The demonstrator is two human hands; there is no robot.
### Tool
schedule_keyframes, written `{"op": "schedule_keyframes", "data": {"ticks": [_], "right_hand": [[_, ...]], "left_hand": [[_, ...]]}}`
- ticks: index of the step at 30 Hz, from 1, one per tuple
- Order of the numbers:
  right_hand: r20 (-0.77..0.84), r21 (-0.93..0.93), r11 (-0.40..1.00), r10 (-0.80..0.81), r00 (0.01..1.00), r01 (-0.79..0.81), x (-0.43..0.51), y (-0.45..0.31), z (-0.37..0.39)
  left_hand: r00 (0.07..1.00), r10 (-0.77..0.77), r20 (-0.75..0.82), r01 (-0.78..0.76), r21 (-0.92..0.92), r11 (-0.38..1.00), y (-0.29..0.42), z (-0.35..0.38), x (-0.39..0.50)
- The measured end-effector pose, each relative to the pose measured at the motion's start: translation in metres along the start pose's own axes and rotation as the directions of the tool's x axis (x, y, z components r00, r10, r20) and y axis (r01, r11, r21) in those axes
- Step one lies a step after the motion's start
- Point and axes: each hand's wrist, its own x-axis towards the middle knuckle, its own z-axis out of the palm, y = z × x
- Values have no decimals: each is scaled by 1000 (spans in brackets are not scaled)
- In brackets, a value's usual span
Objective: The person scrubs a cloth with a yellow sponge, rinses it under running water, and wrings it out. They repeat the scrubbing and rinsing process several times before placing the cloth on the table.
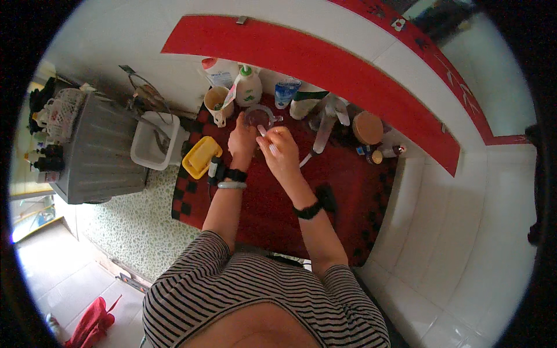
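Note:
My left hand [242, 140] holds a clear cup [259, 114] by its near left side. The cup's small handle points to the right. In my right hand [280, 152] is a slim pink and white stick [273, 148], perhaps a toothbrush handle. Its far end reaches the cup's near rim; whether it goes inside is hard to tell. Left of my left hand lies a yellow soap dish [202, 157] with a yellow block on it. Just beyond the cup stands a white pump bottle [249, 89] with a green collar.
A beige mug [216, 104], a blue and white tube [286, 92] and a round tan-lidded container [367, 128] line the back of the red tabletop [270, 213]. A clear-handled brush [323, 132] lies right of my hands. A white plastic basin [152, 143] stands beyond the table's left edge.

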Motion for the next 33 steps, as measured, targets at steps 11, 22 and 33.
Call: {"op": "schedule_keyframes", "data": {"ticks": [11, 22, 33], "right_hand": [[120, 101, 942, 309, 943, -321, -6, 34, -1], [-39, 462, 864, 246, 968, -201, -61, -14, -34], [32, -244, 910, -338, 941, 335, -71, -6, -37]], "left_hand": [[998, 62, -24, -61, 35, 998, -4, 4, 0], [568, 680, -463, -719, 122, 684, -10, -25, -46], [578, 547, -606, -733, -90, 674, 25, -39, -79]]}}
